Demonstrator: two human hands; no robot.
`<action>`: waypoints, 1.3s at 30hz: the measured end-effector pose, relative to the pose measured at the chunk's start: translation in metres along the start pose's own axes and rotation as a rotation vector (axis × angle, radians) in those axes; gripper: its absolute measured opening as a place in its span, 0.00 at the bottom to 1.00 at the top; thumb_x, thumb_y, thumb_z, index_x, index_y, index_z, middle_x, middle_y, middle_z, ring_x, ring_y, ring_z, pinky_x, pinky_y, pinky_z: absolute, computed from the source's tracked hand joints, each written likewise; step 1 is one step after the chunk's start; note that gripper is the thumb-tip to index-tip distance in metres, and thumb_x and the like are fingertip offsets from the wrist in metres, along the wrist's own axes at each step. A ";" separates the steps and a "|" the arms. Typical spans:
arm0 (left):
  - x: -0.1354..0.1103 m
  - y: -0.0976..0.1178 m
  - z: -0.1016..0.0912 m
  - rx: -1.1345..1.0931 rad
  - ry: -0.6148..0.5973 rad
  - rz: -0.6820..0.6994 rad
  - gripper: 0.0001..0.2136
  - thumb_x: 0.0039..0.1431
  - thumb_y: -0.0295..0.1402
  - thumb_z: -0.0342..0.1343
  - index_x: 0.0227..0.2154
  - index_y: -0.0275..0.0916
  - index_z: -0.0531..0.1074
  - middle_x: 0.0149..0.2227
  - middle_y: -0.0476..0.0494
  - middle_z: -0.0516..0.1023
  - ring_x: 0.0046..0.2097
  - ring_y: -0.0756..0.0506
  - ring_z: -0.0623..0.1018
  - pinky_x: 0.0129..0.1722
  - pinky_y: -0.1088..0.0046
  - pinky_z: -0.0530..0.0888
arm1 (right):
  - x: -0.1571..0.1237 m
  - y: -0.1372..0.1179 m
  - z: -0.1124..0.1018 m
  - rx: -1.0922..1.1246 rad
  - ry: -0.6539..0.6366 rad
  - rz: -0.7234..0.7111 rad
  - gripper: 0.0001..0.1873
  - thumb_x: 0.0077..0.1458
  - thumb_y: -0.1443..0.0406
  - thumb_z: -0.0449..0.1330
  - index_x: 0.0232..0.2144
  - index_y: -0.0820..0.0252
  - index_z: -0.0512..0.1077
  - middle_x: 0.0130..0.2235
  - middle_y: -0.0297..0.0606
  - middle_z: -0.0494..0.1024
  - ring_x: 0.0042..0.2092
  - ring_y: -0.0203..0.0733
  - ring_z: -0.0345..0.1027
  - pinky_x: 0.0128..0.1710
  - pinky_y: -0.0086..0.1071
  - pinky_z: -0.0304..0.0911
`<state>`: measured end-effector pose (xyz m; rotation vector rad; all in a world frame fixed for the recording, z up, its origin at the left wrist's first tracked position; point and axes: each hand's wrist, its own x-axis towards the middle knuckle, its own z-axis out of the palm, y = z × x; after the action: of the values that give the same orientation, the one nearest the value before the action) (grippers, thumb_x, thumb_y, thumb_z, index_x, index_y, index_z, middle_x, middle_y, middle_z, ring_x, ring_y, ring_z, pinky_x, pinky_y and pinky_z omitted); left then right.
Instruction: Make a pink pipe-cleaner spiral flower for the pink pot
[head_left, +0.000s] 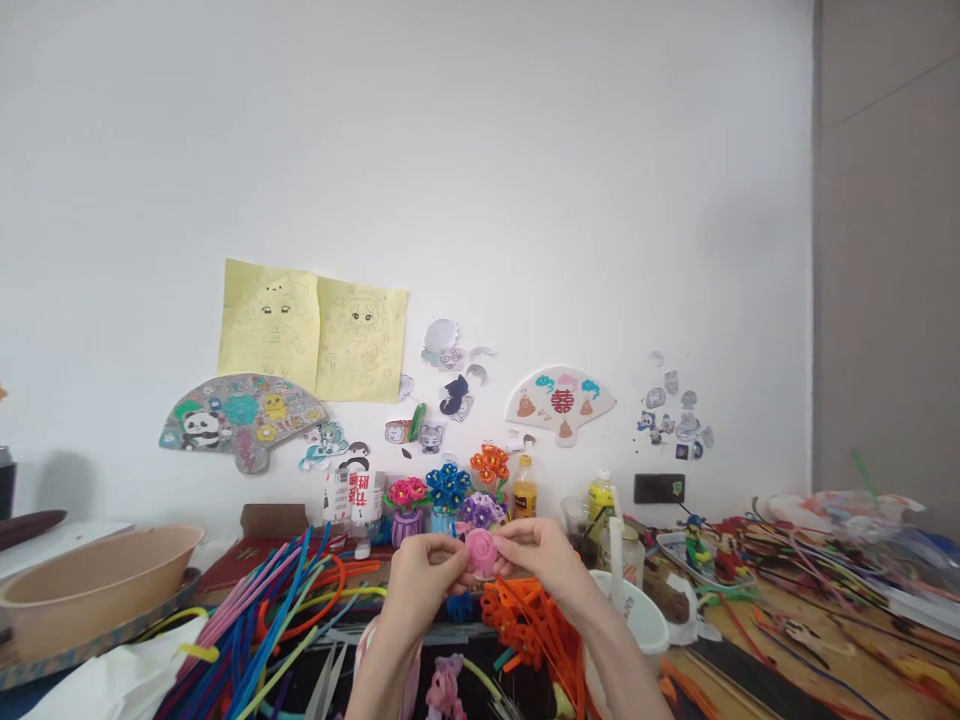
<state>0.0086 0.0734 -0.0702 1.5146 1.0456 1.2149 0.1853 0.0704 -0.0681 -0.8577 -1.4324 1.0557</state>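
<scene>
A round pink coil of pipe cleaner (481,552) is held up over the middle of the table. My left hand (429,568) pinches its left edge between thumb and fingertips. On the opposite edge, my right hand (541,556) grips it the same way. Just behind stand pipe-cleaner flowers: a purple bunch (482,510), a blue bunch (448,489), a pink bunch (407,493) and an orange bunch (490,464). Orange pipe-cleaner pieces (517,625) lie below my right hand. A small pink pipe-cleaner figure (445,688) sits between my forearms.
Scissors (327,682) lie left of my left forearm, near a bundle of colored pipe cleaners (255,610). A beige basin (101,580) stands far left. A white tub (637,615) is beside my right forearm. Bottles, including one of orange liquid (525,490), line the wall.
</scene>
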 end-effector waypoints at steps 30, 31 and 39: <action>-0.005 0.007 0.002 -0.051 0.000 0.111 0.14 0.39 0.42 0.63 0.20 0.35 0.73 0.16 0.50 0.71 0.19 0.51 0.68 0.20 0.75 0.64 | -0.006 0.002 0.013 0.038 -0.044 -0.024 0.25 0.35 0.48 0.72 0.26 0.66 0.81 0.21 0.37 0.78 0.24 0.37 0.69 0.27 0.30 0.65; -0.005 0.007 0.003 -0.057 -0.003 0.115 0.14 0.39 0.42 0.63 0.20 0.35 0.73 0.16 0.50 0.71 0.19 0.51 0.67 0.20 0.75 0.63 | -0.007 0.002 0.013 0.041 -0.046 -0.029 0.25 0.36 0.48 0.72 0.26 0.66 0.81 0.21 0.37 0.78 0.24 0.37 0.69 0.27 0.30 0.64; -0.006 0.008 0.004 -0.106 -0.052 0.137 0.17 0.38 0.45 0.65 0.19 0.35 0.73 0.16 0.52 0.69 0.19 0.52 0.66 0.21 0.75 0.62 | -0.007 -0.001 0.013 0.051 -0.058 -0.041 0.24 0.37 0.50 0.72 0.27 0.66 0.82 0.22 0.38 0.79 0.24 0.37 0.69 0.28 0.31 0.64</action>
<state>0.0122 0.0656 -0.0639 1.5475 0.8416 1.2973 0.1735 0.0613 -0.0697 -0.7640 -1.4592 1.0888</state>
